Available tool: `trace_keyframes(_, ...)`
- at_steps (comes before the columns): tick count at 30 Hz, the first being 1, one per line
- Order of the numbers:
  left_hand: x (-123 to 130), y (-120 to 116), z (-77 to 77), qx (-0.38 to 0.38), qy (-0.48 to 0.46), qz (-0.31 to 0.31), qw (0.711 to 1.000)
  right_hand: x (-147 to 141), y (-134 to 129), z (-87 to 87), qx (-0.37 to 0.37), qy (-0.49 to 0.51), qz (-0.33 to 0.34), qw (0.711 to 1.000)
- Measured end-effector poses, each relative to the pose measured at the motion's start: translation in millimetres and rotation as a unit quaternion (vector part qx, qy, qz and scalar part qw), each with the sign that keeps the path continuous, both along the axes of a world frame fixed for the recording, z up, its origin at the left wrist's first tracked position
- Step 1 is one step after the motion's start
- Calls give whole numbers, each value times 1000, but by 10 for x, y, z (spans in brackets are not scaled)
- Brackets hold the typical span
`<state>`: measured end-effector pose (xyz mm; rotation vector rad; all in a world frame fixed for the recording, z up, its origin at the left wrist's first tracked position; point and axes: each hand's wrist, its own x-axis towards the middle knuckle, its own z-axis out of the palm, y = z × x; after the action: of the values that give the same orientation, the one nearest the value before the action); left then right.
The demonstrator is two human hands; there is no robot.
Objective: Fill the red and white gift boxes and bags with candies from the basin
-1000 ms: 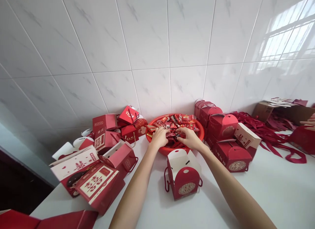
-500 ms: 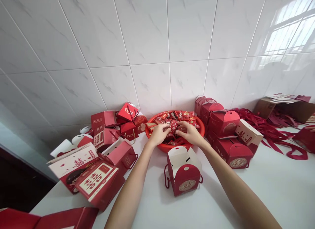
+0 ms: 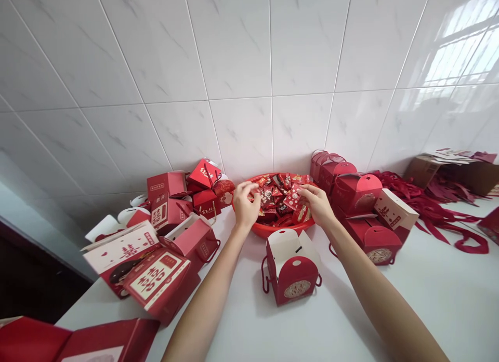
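Observation:
A red bowl (image 3: 268,230) full of wrapped sweets (image 3: 275,196) stands against the tiled wall. My right hand (image 3: 316,202) pinches a red packet with white dots (image 3: 292,197) over the bowl's right part. Above the left side of the bowl, my left hand (image 3: 248,202) has its fingers curled, and what they hold, if anything, is too small to make out. In front of the bowl, between my forearms, an open red gift box (image 3: 297,281) stands upright with its flaps raised and cord handles at its sides.
Several red and white boxes (image 3: 159,284) are heaped on the left. More red boxes (image 3: 356,193) are stacked right of the bowl. Farther right lie dark red ribbons (image 3: 432,216) and a cardboard box (image 3: 483,177). A red box (image 3: 113,341) fills the lower left corner.
My hands have moved apart, the left one leftward and the right one rightward with the dotted packet, which was between both hands before. The view has shifted slightly.

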<state>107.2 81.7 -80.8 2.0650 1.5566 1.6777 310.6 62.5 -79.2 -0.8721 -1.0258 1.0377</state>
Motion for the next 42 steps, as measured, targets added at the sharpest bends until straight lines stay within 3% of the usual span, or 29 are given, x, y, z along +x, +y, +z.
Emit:
trace_keyframes(3,21,-3,-26,-46,27,130,990,-1,-10,6,5,-1,6,1000)
trace_keyframes(6,51,3,-50,-112,83,159,977,-14,-23,2,4,11,6,1000)
trace_keyframes(13,26,16,-35,-126,119,32,984,-31,-40,17,-11,63,9,998)
trace_keyframes(21,-7,-4,-28,-95,87,-4,992,-23,-31,25,-5,68,9,998)
trace_keyframes(24,7,-30,-4,-101,139,-8,985,-30,-21,4,-9,74,32,997)
trace_keyframes(28,29,-23,23,-150,240,-56,958,-32,-5,-18,-7,44,26,999)
trace_keyframes(35,52,56,-4,-201,272,-31,941,-26,3,-22,-6,30,10,999)
trace_keyframes(42,58,58,-21,-197,296,-7,935,-32,-1,-20,-3,31,3,1000)
